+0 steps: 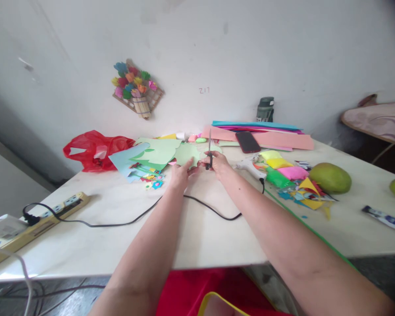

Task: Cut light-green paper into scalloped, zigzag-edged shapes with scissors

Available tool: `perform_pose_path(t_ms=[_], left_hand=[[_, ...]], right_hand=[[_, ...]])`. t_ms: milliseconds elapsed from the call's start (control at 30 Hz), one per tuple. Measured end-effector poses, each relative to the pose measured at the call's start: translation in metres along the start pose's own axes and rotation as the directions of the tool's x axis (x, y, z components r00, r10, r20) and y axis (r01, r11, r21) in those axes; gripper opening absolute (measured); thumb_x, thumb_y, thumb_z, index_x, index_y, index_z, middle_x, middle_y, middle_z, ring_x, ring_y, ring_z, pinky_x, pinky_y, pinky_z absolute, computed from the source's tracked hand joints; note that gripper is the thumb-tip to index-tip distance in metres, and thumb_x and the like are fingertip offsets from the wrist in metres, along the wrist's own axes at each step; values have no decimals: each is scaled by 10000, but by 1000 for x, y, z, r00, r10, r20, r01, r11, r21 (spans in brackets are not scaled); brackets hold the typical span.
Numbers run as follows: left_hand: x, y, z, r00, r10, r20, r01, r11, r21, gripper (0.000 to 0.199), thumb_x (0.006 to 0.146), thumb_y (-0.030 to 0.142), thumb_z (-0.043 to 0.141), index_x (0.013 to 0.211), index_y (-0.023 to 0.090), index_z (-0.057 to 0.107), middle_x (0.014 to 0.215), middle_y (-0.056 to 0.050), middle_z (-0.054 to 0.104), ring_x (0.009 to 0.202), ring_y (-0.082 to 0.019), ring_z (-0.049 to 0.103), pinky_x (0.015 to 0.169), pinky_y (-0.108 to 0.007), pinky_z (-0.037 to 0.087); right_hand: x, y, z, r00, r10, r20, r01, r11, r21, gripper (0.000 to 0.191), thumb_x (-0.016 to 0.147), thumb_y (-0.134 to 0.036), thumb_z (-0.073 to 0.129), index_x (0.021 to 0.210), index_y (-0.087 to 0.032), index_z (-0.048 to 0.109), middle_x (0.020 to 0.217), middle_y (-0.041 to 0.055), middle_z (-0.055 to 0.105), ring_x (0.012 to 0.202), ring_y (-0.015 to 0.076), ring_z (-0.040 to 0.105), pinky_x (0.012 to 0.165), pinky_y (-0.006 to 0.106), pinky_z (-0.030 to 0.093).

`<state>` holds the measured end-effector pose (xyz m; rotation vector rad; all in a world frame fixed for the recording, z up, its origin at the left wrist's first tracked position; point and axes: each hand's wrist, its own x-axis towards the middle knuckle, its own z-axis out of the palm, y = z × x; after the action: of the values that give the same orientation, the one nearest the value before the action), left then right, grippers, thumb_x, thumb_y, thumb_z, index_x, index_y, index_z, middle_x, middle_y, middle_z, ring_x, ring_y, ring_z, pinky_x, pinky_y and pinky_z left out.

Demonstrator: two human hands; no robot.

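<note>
In the head view, my left hand (181,173) grips the lower edge of a piece of light green paper (184,152) between thumb and fingers. My right hand (220,165) is closed around the black handles of a pair of scissors (209,160), whose blades point up and away from me. The two hands are close together, and the scissors stand just right of the paper. Left of my left hand lie a larger pale green sheet (163,146), a light blue sheet (121,160) and small cut-paper flowers (157,185).
A glue gun (249,166) lies to the right, its black cord (213,210) crossing the table to a power strip (57,210). Nearby are colored clay packs (278,176), paper scraps (311,193) and a green mango (331,177). Behind sit a phone (248,142), stacked paper (283,139) and a red bag (92,149).
</note>
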<state>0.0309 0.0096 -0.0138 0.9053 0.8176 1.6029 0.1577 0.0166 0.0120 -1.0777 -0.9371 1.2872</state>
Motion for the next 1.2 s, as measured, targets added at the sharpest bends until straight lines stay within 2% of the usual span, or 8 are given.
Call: perform_pose_path(t_ms=[233, 433, 600, 767, 1000, 1200], left_hand=[[1, -3, -2, 999, 21, -24, -20, 1000, 15, 401, 539, 252, 760, 891, 123, 619, 830, -52, 655, 591, -118, 597, 612, -273, 523], [-1, 0, 1, 999, 30, -28, -30, 1000, -7, 357, 544, 241, 757, 852, 124, 620, 819, -47, 654, 586, -115, 597, 614, -275, 523], [0, 1, 0, 998, 34, -58, -36, 999, -30, 411, 546, 220, 756, 923, 137, 613, 767, -31, 655, 576, -112, 600, 654, -285, 528], [0, 3, -3, 1000, 31, -1, -31, 999, -18, 376, 569, 183, 738, 922, 150, 613, 859, -43, 656, 659, -142, 633, 710, -327, 533], [-1, 9, -11, 995, -19, 93, 10, 995, 96, 402, 544, 233, 756, 896, 97, 619, 891, -108, 655, 680, -192, 639, 675, -363, 541], [2, 8, -17, 992, -24, 121, -2, 976, 216, 410, 536, 280, 757, 885, 110, 625, 906, -105, 653, 641, -165, 620, 600, -310, 532]], right_hand=[[2, 2, 1, 1000, 19, 9, -19, 1000, 21, 300, 560, -48, 572, 836, -160, 533, 448, -29, 575, 426, 108, 563, 329, 146, 243], [3, 4, 1, 999, 53, 8, -53, 998, 29, 293, 560, -48, 580, 826, -161, 531, 455, -33, 571, 428, 112, 569, 326, 147, 249], [2, 3, 0, 999, 47, -9, -47, 999, 15, 300, 553, -31, 583, 816, -165, 530, 413, -53, 538, 417, 114, 566, 315, 144, 237], [-2, -2, 1, 998, 36, -51, -38, 999, -23, 269, 566, -23, 578, 784, -169, 516, 383, -61, 517, 377, 109, 539, 304, 148, 244], [0, -7, -6, 990, 7, -140, -13, 999, -41, 275, 571, -23, 605, 775, -178, 504, 391, -69, 515, 381, 106, 539, 314, 149, 266], [4, -5, -11, 998, -42, 36, 44, 998, -55, 294, 571, -73, 647, 829, -167, 540, 464, -41, 566, 404, 104, 550, 321, 145, 258]])
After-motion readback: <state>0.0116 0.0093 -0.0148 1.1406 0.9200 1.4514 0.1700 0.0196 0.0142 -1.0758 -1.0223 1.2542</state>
